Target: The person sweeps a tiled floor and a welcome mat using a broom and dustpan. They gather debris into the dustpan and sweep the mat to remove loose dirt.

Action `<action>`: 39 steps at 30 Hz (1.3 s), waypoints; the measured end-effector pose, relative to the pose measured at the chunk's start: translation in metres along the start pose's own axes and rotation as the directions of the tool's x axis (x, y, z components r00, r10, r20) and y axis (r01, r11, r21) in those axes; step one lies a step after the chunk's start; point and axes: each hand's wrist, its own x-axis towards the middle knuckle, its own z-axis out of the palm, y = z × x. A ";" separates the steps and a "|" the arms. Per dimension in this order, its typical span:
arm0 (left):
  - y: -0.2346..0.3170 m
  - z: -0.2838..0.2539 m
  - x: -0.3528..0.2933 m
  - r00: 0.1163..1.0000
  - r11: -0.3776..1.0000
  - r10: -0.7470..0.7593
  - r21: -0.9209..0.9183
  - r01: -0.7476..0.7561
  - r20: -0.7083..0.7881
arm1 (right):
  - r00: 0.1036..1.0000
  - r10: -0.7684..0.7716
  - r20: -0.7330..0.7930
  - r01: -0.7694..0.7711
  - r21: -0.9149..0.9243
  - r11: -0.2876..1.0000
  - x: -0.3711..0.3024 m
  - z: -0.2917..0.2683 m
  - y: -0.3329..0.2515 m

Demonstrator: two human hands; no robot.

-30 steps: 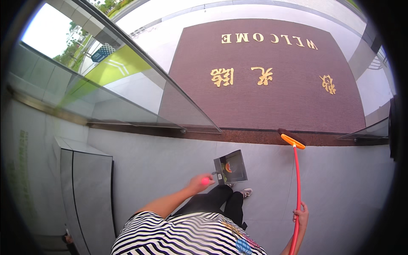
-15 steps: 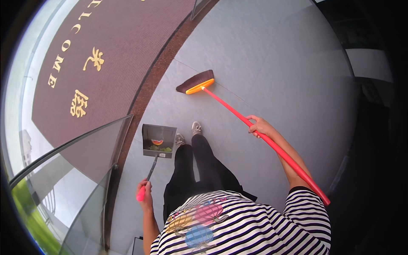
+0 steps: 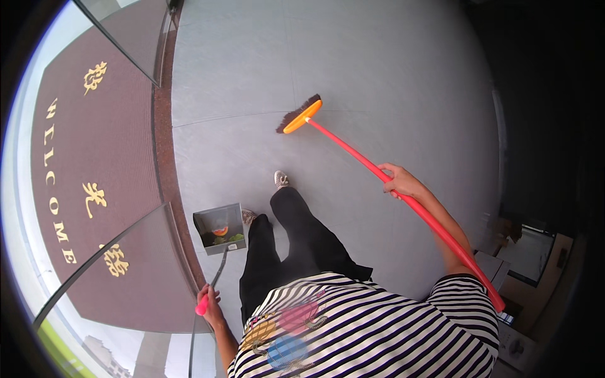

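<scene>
My right hand (image 3: pixel 403 181) is wrapped round the red handle of a broom (image 3: pixel 350 151). Its orange head (image 3: pixel 304 117) with dark bristles is tilted over the grey floor, ahead of my feet. Low on the left, my left hand (image 3: pixel 212 306) grips the handle of a long-handled dustpan (image 3: pixel 201 216), whose pink end shows beside the fingers. The grey pan sits left of my left shoe. Inside it lie a reddish, curved piece like a fruit slice (image 3: pixel 220 231) and some green leafy scraps (image 3: pixel 228 239).
Glass door panels (image 3: pixel 138 264) stand close on my left, over a brown doormat (image 3: pixel 107 145) with gold lettering. A dark reddish threshold strip (image 3: pixel 165 145) edges the grey tiled floor (image 3: pixel 403 75). Boxes and furniture (image 3: pixel 529 258) are at the lower right.
My view has turned, and the doormat now lies farther left. My right foot is ahead of the left in a stride. Both hands keep hold of broom and dustpan; the broom head is angled more steeply.
</scene>
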 end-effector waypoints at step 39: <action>0.055 -0.154 -0.193 0.916 0.928 0.180 0.248 -0.279 0.359 | 0.990 0.037 -0.135 0.039 0.519 0.854 -0.400 0.092 0.222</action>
